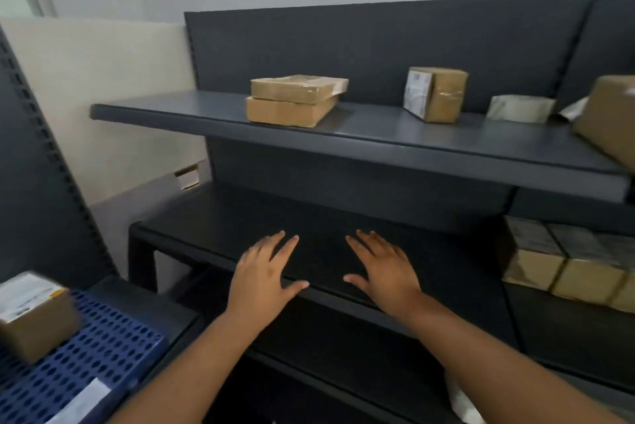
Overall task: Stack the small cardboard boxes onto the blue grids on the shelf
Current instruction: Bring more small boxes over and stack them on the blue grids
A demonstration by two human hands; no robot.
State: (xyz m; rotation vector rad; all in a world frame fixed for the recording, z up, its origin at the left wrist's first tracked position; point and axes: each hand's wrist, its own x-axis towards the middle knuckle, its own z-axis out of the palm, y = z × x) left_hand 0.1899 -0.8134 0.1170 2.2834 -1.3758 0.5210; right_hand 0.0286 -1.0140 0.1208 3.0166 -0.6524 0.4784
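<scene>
your left hand (266, 272) and right hand (385, 269) are both spread flat, fingers apart, holding nothing, over the front edge of the bare middle shelf (343, 245). on the upper shelf (206, 114) you have two flat boxes (292, 100) stacked one on the other, one taller labelled box (434, 94) to their right, a pale packet (519, 109) beyond it, and a larger box (608, 118) cut off at the right edge. one blue grid (113, 348) sits at lower left with one small box (34, 313) already on it. a cluster of boxes (563, 262) fills the lower right shelf; their count is unclear.
</scene>
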